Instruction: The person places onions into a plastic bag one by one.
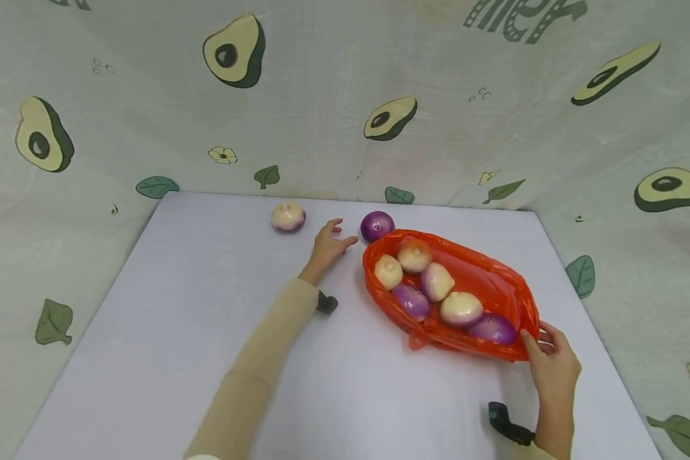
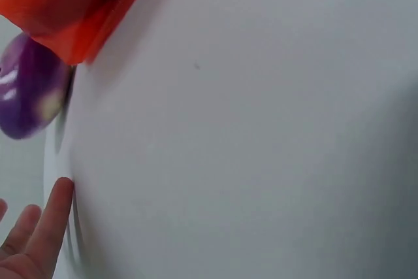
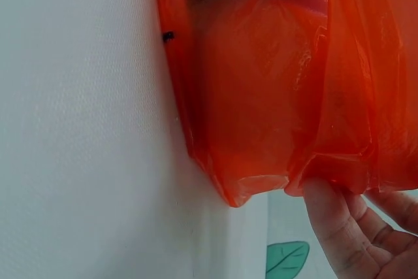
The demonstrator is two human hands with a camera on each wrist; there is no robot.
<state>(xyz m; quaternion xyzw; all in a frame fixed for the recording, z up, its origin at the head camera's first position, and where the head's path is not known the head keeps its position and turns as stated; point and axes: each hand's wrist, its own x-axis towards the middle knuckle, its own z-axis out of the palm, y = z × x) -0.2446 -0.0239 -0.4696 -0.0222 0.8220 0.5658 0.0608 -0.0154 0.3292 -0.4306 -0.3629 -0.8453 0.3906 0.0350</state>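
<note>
A red plastic bag (image 1: 494,271) lies open-mouthed on the right half of the table, with several purple-and-white onions (image 1: 461,310) inside. My right hand (image 1: 554,364) pinches the bag's rim at its near right corner, thumb on the inner side; the right wrist view shows the fingers (image 3: 333,220) at the plastic's edge. My left hand (image 1: 330,246) is over the table with fingers apart, holding nothing. Just right of it, beyond the bag's rim, sits a purple onion (image 1: 377,227), also seen in the left wrist view (image 2: 29,86). Farther left lies a pale onion (image 1: 288,217).
The white table (image 1: 167,332) ends at a hanging cloth (image 1: 322,76) printed with avocados and leaves, which rises behind it and along both sides. A dark wrist-camera mount (image 1: 326,303) sticks out from the left wrist, and another (image 1: 508,425) from the right.
</note>
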